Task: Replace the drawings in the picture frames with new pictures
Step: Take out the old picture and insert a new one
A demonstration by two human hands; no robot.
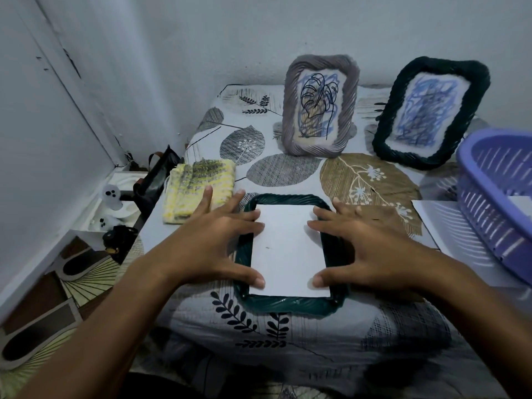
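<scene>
Pressing white sheet (289, 251) into green frame (288, 303) w/ L hand (213, 243) & R hand (371, 249), fingers spread wide.

A dim room corner with pale grey-blue painted walls (259, 30), scuffed and cracked along the left seam. A low surface covered by a white cloth (288, 168) printed with large grey, black and tan leaves fills the middle and reaches the back wall. To the left, the floor (66, 283) shows a mat of brown blocks and cream fan-like stripes. A white ledge (121, 180) runs along the foot of the left wall. The light is cool and flat.
</scene>
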